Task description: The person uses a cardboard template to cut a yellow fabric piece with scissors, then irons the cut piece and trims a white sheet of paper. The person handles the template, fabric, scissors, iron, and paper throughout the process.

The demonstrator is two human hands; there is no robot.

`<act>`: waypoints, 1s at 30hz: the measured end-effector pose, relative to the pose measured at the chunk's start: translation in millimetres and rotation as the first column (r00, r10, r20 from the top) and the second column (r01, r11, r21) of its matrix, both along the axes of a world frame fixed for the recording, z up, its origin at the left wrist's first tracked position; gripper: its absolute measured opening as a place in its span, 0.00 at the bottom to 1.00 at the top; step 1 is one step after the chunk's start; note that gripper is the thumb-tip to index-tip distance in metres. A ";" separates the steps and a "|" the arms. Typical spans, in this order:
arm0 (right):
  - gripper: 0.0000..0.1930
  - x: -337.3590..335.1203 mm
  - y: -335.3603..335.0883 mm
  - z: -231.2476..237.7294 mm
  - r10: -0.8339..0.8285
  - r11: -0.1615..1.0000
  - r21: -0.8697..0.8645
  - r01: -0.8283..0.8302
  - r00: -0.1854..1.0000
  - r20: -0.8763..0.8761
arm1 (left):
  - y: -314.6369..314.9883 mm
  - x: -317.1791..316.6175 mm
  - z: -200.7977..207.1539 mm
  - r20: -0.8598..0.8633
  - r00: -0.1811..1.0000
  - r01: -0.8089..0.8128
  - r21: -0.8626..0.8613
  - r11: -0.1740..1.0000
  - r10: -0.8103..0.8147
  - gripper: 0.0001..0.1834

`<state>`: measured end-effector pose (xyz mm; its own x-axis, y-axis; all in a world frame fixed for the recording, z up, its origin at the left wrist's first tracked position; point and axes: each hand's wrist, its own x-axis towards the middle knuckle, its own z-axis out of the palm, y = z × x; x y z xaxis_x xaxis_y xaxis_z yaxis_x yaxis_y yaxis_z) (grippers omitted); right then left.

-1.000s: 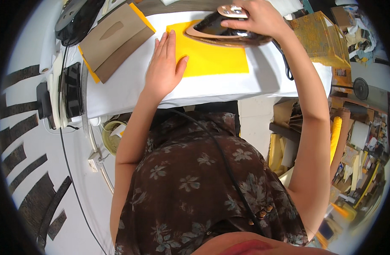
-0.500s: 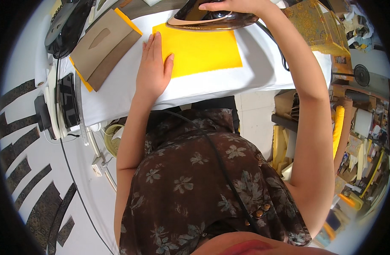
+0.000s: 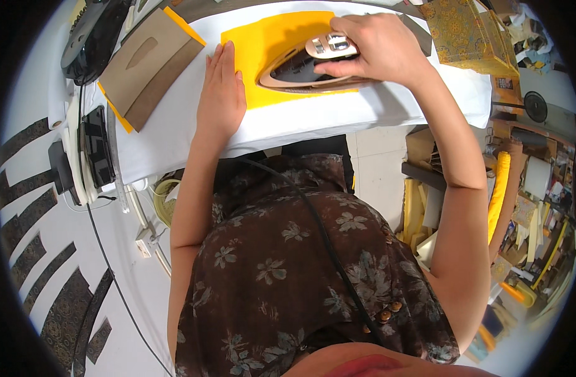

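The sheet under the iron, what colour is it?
The sheet is bright yellow; the head view shows it.

Head-worn fisheye, looking steeply down
From close above the torso (image 3: 281, 251), with left hand (image 3: 221, 100), right hand (image 3: 386, 51) and white table (image 3: 165, 141) toward the upper edge

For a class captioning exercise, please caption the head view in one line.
The right hand holds an iron over a yellow sheet; the left hand lies along the sheet's left edge.
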<state>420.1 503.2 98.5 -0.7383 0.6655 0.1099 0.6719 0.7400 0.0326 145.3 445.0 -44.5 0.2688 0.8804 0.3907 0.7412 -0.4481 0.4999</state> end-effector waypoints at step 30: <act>0.27 35.6 -9.9 1.7 -0.719 0.661 -0.434 0.612 0.682 -0.133 | -1.5 0.4 4.4 -0.074 0.997 -0.027 -0.065 0.997 0.023 0.25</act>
